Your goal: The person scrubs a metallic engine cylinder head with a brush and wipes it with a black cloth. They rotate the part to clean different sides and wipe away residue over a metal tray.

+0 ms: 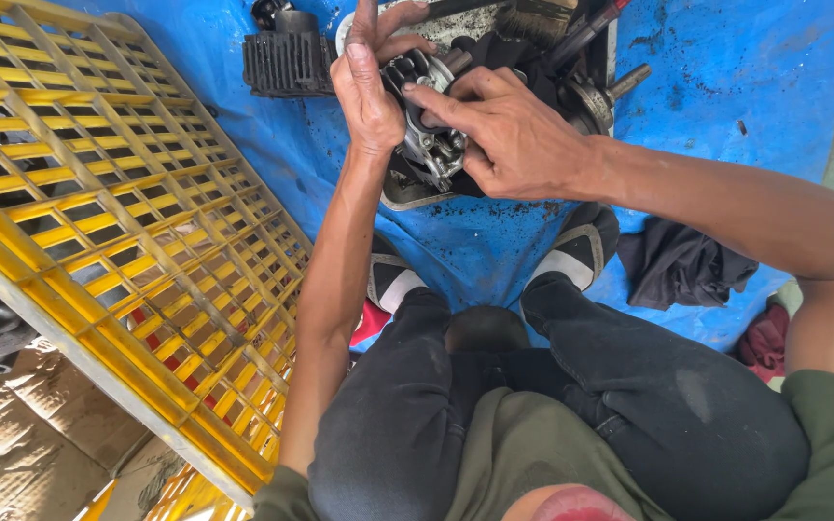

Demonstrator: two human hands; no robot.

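Yellow plastic grating lies at our left on the blue tarp. Our left hand clamps the greasy metal engine part over a tray, while our right hand presses fingertips into it. We judge we are mid-inspection; turning it needs firm grip.

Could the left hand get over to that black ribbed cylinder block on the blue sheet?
Probably yes: the left hand grips the metal engine part right beside the ribbed cylinder block, with only bare blue sheet between.
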